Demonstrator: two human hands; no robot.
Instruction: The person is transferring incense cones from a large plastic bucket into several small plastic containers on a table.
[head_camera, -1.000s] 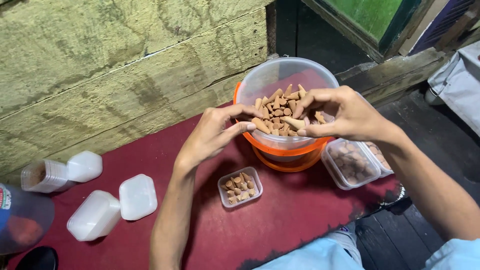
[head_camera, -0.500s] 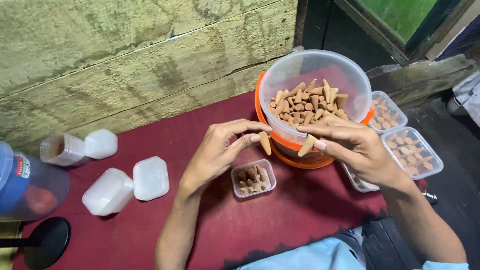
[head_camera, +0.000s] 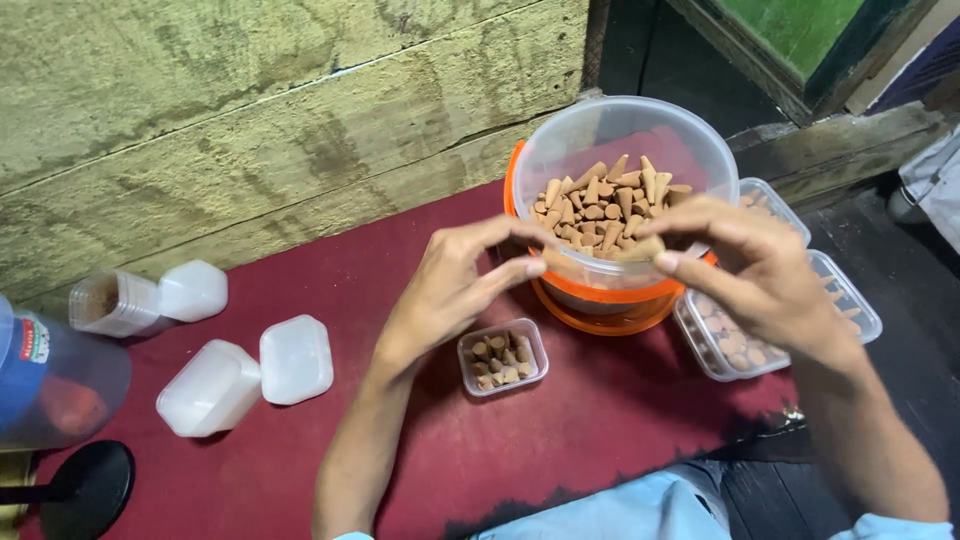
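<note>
A clear tub (head_camera: 560, 130) full of tan cone-shaped pieces (head_camera: 600, 205) sits inside an orange bucket (head_camera: 600, 305) on a red mat (head_camera: 600, 420). My right hand (head_camera: 760, 275) is in front of the tub and pinches one tan cone (head_camera: 640, 250) between thumb and fingers. My left hand (head_camera: 450, 290) hovers beside it with its fingertips pinched together; I cannot see whether a cone is in them. Just below my left hand stands a small clear box (head_camera: 502, 357), part filled with cones.
More clear boxes of cones (head_camera: 730, 350) lie right of the bucket, partly under my right hand. At the left are white lidded boxes (head_camera: 210, 388), a loose lid (head_camera: 296, 358), a clear box on its side (head_camera: 115, 303) and a large bottle (head_camera: 50, 380). A wooden wall (head_camera: 250, 130) stands behind.
Both hands came out of the tub, each pinching a cone half a second ago. The right hand still holds one in front of the tub; the left hand's cone no longer shows.
</note>
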